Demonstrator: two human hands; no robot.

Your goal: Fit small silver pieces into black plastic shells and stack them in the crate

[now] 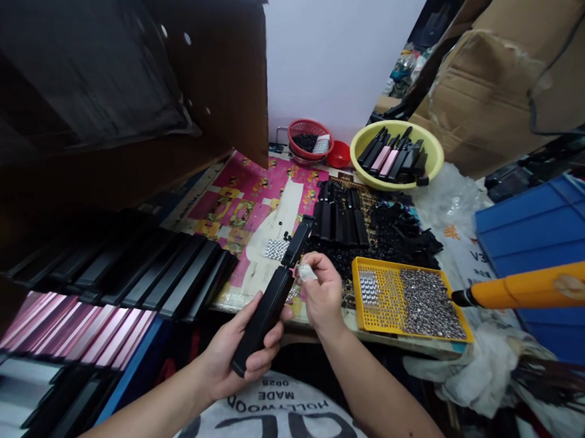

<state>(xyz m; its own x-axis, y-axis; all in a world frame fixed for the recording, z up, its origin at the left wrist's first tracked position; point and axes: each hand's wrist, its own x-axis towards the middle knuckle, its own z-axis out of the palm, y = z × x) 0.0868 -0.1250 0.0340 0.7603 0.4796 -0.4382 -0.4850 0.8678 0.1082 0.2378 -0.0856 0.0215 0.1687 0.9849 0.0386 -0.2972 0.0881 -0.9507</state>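
Your left hand [246, 352] is gripping the thick lower end of a black plastic stick [272, 302], likely rigid, light and slick, while your right hand [322, 295] is pinching its midsection.

Dim left, bright wall, warped edges

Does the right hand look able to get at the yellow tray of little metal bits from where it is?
Probably yes. The yellow tray lies just beside the right hand, with nothing between them; the orange tool is over at the tray's far edge.
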